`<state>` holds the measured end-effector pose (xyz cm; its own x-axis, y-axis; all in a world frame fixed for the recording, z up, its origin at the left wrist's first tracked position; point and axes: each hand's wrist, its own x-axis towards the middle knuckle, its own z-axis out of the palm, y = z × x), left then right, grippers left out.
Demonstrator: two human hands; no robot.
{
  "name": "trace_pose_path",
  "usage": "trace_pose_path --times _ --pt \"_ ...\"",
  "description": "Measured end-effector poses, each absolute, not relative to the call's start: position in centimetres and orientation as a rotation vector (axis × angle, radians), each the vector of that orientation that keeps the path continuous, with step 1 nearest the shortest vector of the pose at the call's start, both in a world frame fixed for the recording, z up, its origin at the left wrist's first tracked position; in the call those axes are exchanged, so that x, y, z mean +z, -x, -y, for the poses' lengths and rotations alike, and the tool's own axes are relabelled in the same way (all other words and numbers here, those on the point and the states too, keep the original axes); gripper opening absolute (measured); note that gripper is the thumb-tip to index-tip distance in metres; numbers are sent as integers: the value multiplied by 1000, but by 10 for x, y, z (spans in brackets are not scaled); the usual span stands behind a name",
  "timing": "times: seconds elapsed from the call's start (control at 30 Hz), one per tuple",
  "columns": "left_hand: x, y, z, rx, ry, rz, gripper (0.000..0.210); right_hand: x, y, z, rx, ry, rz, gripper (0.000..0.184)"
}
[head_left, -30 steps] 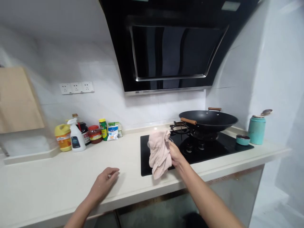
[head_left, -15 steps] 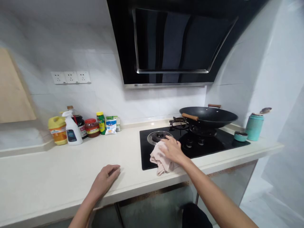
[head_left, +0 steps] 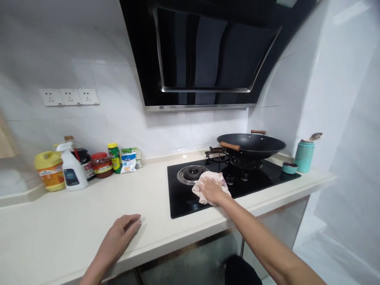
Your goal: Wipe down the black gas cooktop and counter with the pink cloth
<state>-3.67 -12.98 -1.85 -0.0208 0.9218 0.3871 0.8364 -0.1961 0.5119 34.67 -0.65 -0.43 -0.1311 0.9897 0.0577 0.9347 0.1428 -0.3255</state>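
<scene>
Looks like you're mid-wipe on the hob (head_left: 261, 180): your right hand (head_left: 210, 190) is pressed down flat on the cloth (head_left: 208, 183), fingers curled over it and bunching it against the black glass just near-right of the left burner (head_left: 191, 173). Your left hand (head_left: 120, 233) is lying loose and palm-down on the tabletop (head_left: 89, 221) near its front edge, holding nothing. My guess is the next stroke wants steady downward pressure and a path that keeps clear of the burner ring and the knobs (head_left: 237, 178), since the wok (head_left: 251, 144) sits on the right burner and blocks that side. The tabletop is pale stone, with bottles and jars (head_left: 80, 166) lined up far left against white tile. A big black hood (head_left: 204, 55) hangs overhead, and a teal flask (head_left: 303, 156) stands far right.
</scene>
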Motion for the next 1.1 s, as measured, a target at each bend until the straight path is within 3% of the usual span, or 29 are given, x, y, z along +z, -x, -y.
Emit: trace_pose_path --times 0.37,0.6,0.77,1.1 --pt "-30 49 119 1031 -2168 -1975 44 5 -375 -103 323 2160 1786 65" --pt "-25 49 115 963 -2245 -2004 43 13 -377 -111 345 2302 1616 66" --pt "-24 48 112 951 -2241 -2009 48 5 -371 -77 261 2142 1786 67" --pt "-14 40 119 1010 -2183 -1993 49 -13 -406 46 130 1572 2215 49"
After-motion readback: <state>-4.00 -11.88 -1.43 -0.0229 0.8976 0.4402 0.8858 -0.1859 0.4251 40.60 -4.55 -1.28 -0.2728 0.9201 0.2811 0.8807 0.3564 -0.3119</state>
